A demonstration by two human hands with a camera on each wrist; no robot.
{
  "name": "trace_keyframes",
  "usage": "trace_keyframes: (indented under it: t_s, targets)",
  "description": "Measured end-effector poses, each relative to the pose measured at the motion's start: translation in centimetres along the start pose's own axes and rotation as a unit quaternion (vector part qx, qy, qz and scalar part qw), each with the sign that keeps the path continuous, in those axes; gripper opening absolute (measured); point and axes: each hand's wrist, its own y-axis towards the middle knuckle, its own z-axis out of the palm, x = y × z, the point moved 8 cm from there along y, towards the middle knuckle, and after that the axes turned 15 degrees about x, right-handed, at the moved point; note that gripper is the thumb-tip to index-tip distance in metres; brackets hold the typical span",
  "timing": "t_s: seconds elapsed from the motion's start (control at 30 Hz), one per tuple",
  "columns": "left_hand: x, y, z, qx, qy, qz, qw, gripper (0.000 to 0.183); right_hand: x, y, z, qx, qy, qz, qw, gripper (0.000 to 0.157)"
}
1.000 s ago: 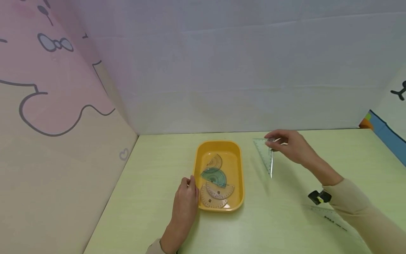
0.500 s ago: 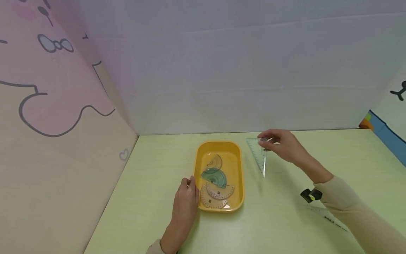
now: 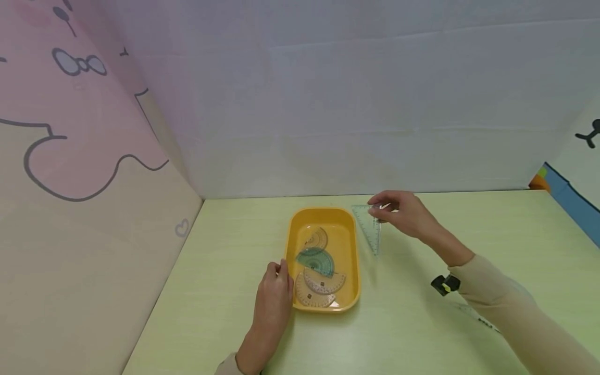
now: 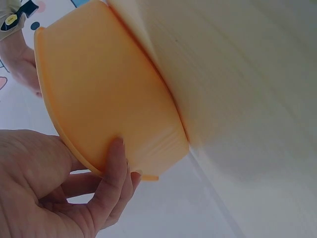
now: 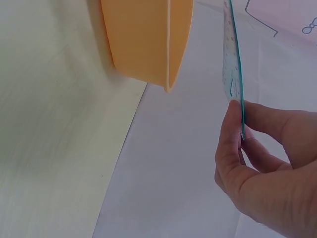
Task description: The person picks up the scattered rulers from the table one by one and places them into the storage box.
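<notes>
In the head view, my left hand (image 3: 273,302) grips the left rim of a yellow plastic tray (image 3: 290,224). The left wrist view has the fingers (image 4: 115,161) on the tray's outer wall, by the rim. Several protractors lie inside, among them a teal one (image 3: 317,261) and a clear one (image 3: 325,282). Just right of the tray, my right hand (image 3: 407,212) pinches a clear, greenish set square (image 3: 367,225) at its upper corner. It hangs point down, held above the table. The right wrist view shows the set square (image 5: 233,59) nearly edge-on, apart from the tray.
A clear triangular ruler (image 3: 483,319) lies on the pale green table (image 3: 225,245), partly hidden under my right forearm. A light cloth wall (image 3: 328,120) rises behind the table's far edge. A pink and beige printed sheet (image 3: 94,234) stands on the left.
My right hand has moved left with the set square, bringing it close to the tray's right rim. The left hand and the tray stay where they were.
</notes>
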Motion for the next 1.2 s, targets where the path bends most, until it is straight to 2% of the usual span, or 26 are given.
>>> trace_keyframes:
  t_s: [0.47,0.77,1.2]
  targets:
    - [-0.2,0.0,0.1,0.004,0.004,-0.002,1.0,0.037,-0.1,1.5,1.7,0.014,0.007,-0.006,1.0,0.022]
    - [-0.3,-0.1,-0.4,-0.015,0.009,0.013,0.9998,0.035,0.2,2.4,3.0,0.026,0.021,-0.016,0.999,0.02]
    - [-0.3,-0.2,-0.3,-0.012,0.006,0.014,0.9998,0.037,0.7,3.7,4.8,0.048,0.021,-0.022,0.998,0.02]
